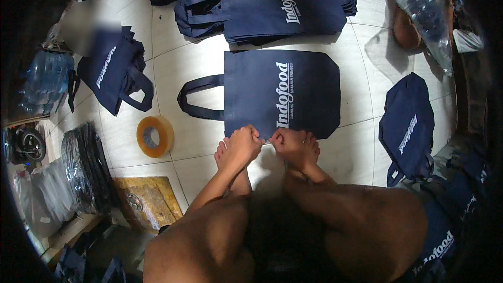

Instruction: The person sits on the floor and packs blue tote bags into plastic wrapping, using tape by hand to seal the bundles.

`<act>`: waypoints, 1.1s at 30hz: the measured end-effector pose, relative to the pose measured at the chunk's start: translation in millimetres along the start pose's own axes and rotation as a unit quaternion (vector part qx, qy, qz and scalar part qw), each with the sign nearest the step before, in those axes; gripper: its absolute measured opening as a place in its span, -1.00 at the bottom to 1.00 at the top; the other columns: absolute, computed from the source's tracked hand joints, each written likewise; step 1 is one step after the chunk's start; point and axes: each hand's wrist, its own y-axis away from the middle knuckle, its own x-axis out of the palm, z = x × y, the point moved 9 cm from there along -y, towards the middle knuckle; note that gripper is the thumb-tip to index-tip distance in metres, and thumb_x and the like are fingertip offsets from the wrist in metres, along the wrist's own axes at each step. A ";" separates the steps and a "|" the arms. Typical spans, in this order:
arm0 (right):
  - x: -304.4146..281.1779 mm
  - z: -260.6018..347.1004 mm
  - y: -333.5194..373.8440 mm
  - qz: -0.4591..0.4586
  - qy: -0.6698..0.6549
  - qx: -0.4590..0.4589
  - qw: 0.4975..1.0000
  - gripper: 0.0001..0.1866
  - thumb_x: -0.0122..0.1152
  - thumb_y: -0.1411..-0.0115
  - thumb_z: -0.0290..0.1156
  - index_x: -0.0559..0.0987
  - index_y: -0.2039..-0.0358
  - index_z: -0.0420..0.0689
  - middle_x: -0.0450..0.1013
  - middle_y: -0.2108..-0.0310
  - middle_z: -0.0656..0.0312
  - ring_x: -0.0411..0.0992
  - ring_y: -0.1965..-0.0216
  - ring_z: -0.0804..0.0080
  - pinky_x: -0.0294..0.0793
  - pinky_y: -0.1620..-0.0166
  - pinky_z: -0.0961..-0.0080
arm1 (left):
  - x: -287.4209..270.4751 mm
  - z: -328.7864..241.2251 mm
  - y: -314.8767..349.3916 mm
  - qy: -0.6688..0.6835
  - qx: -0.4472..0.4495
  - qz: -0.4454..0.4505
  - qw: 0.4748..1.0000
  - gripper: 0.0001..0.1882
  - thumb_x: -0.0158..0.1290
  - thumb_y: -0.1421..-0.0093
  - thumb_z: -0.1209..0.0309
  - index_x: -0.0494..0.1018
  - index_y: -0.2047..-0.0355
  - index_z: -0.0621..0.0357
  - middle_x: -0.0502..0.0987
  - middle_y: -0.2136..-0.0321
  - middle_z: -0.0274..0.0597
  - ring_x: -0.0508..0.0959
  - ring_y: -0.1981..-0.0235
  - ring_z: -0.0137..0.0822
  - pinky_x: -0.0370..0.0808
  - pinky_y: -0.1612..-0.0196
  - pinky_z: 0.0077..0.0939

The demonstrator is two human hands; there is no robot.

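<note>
Bare knees (199, 236) are rising before the navy bag (317, 94), which is lying flat on floor tiles (351, 160). At its near edge, the left hand (246, 147) and right hand (293, 148) are resting, curled nearly closed; whether they are pinching cloth, I cannot tell. A tape roll (166, 136) is lying left of the bag, folded bags (403, 112) right, a bag stack (259, 8) just beyond.

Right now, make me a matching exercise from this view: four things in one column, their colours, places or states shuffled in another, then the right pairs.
1. tape roll
2. ribbed plastic bottle
3. centre bag
4. navy bag pile

A. directly beyond the centre bag
B. near edge at the left fingers and right fingers
C. clear blue
D. amber, ring-shaped

Pairs: 1-D; 2-C; 3-B; 4-A
</note>
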 end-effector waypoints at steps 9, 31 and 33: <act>23.3 -14.1 -4.4 -0.014 -0.050 0.007 0.999 -0.77 0.40 -0.09 -0.28 0.62 0.45 -0.20 0.57 0.59 0.13 0.56 0.49 0.26 0.46 0.34 0.38 | -0.1 -0.6 1.6 -0.044 -0.013 0.009 0.999 -0.69 0.37 0.03 0.33 0.51 0.39 0.21 0.65 0.51 -0.08 0.68 0.37 0.00 0.58 0.25 -0.18; 50.1 -54.7 -16.1 0.103 -0.146 -0.004 0.984 -0.67 0.44 -0.07 -0.11 0.71 0.36 -0.15 0.59 0.52 0.21 0.49 0.50 0.51 0.46 0.34 0.48 | 1.1 0.1 12.5 0.014 0.008 0.079 0.997 -0.66 0.37 0.00 0.18 0.67 0.27 0.10 0.69 0.44 -0.17 0.69 0.38 -0.14 0.57 0.23 -0.32; 66.0 -62.9 -15.7 0.144 -0.187 0.017 0.972 -0.68 0.44 -0.10 -0.14 0.70 0.37 -0.17 0.56 0.56 0.27 0.44 0.51 0.58 0.43 0.38 0.52 | 3.5 0.6 13.6 0.019 0.014 0.081 0.996 -0.68 0.36 -0.03 0.18 0.68 0.27 0.09 0.70 0.44 -0.18 0.69 0.40 -0.16 0.57 0.25 -0.33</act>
